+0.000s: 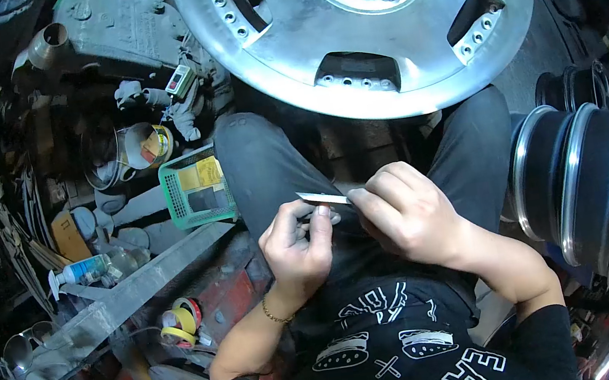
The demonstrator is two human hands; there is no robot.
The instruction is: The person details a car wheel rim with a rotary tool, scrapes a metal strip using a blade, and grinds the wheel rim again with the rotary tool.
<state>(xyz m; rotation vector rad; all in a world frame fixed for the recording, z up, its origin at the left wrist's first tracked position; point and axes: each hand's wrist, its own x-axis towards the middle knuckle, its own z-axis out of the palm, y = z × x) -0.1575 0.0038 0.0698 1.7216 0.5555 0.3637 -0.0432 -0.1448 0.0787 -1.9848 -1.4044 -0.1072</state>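
Observation:
Above my lap, a thin pale blade-like piece (323, 198) with a pointed left end spans the gap between my hands. My right hand (408, 215) pinches its right end. My left hand (299, 244) is closed just under the pointed end, its thumb and curled fingers around a small greyish item (333, 218) that I cannot make out clearly. Beyond my knees lies a large silver wheel rim (385, 99), with bolt holes in its hub and dark openings around the disc.
Left of my knee stands a green basket (176, 199) with yellow and dark pieces. Farther left are a metal beam (123, 302), a spray bottle (84, 271) and tape rolls (178, 326). Several rims (573, 185) stand at the right.

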